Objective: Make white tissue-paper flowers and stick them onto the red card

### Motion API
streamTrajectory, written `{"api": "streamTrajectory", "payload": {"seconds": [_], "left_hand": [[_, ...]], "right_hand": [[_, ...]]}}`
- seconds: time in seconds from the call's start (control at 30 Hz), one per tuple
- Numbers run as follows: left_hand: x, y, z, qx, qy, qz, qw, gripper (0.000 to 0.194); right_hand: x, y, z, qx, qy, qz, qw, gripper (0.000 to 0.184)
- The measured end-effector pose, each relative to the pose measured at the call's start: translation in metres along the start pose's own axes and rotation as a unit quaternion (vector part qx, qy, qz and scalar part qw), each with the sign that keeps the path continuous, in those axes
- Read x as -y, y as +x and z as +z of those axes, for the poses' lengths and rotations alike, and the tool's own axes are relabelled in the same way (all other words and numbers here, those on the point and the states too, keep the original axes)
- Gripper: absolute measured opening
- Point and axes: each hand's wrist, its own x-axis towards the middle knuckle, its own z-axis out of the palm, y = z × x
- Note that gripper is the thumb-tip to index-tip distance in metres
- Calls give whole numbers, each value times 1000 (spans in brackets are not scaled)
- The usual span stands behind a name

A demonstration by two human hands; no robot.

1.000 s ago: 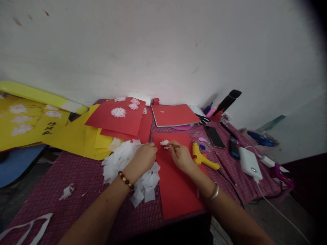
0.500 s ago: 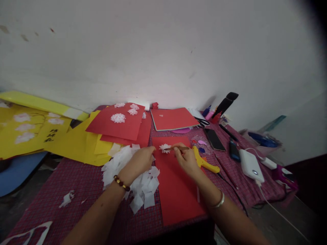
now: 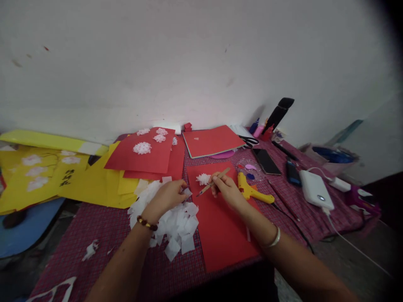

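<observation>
My right hand (image 3: 225, 188) grips a thin wooden paintbrush (image 3: 217, 181), its tip pointing down and left over a red paper sheet (image 3: 220, 235). Close to the brush, a fluffy white paper flower (image 3: 203, 179) sits on that sheet's upper part. My left hand (image 3: 170, 195) is bent over a heap of white tissue paper squares (image 3: 179, 224). Its thumb and fingers are closed around a small white paper square (image 3: 187, 192) at the sheet's left edge.
Red sheets with white flowers (image 3: 143, 161) and yellow papers (image 3: 103, 184) lie left. On the right are a paint palette (image 3: 250, 167), a yellow glue gun (image 3: 253, 193), a phone (image 3: 267, 161) and a white power bank (image 3: 316, 189) with cables. Scissors (image 3: 250, 141) lie behind.
My right hand has drawn the brush tip away from the white flower, and the brush now slants down to the left. My left hand has shifted slightly left and down. The view has tilted a little.
</observation>
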Motion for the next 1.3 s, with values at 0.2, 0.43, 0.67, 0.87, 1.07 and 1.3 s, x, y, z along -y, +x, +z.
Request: {"api": "streamTrajectory", "payload": {"seconds": [0.2, 0.43, 0.67, 0.87, 1.07, 1.3], "left_hand": [[-7, 4, 9, -30, 53, 16, 998, 6], [-7, 6, 7, -38, 0, -1, 999, 12], [-2, 5, 4, 1, 58, 1, 998, 10], [-9, 6, 2, -45, -158, -19, 986, 7], [-17, 4, 2, -66, -318, -48, 944, 5], [-28, 2, 2, -54, -388, -37, 919, 21]], "right_hand": [[2, 1, -1, -4, 49, -2, 999, 22], [10, -1, 0, 13, 90, -14, 996, 22], [12, 1, -5, -22, 95, -25, 995, 22], [12, 0, -5, -16, 104, -35, 994, 22], [12, -2, -3, 10, 116, -43, 992, 20], [11, 0, -2, 19, 108, -49, 993, 23]]}}
